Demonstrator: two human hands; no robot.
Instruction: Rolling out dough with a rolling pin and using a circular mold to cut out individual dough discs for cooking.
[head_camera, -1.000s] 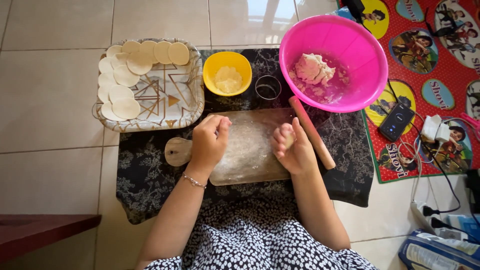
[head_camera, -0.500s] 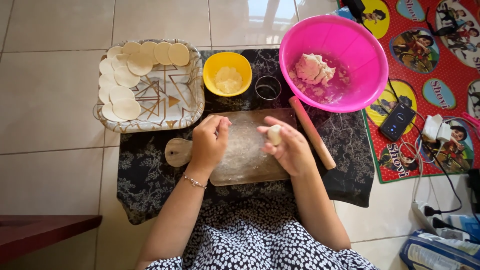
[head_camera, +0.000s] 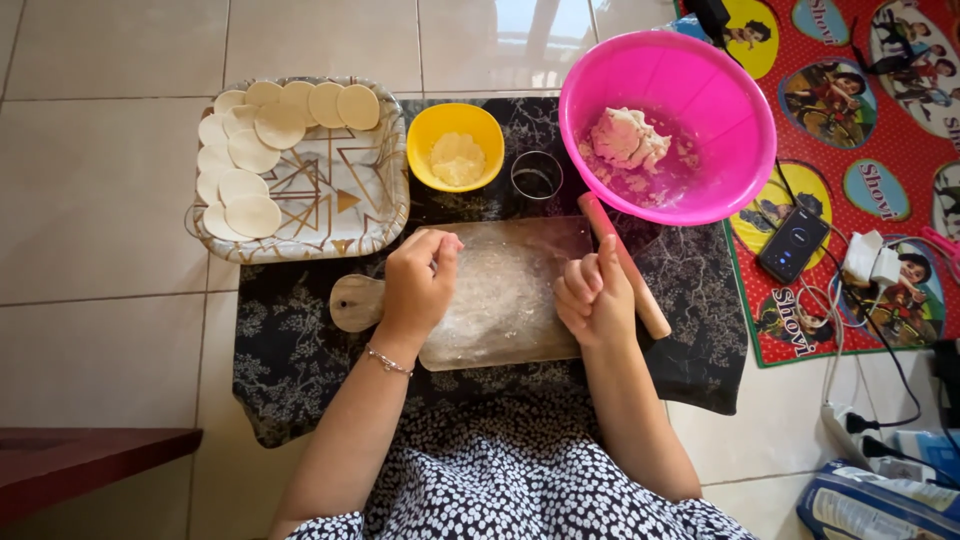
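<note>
Glossy pale floor tiles (head_camera: 100, 150), daylight glare.

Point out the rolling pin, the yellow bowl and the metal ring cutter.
rolling pin (head_camera: 650, 312), head view, lower shaft.
yellow bowl (head_camera: 478, 119), head view, right rim.
metal ring cutter (head_camera: 515, 178), head view, left rim.

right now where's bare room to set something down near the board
Bare tile lies left of the tray and in front of it, beside the dark cloth. The cloth's right part, past the rolling pin, is also bare. Crowded: the strip behind the wooden board, with yellow bowl, ring cutter and pink bowl.
</note>
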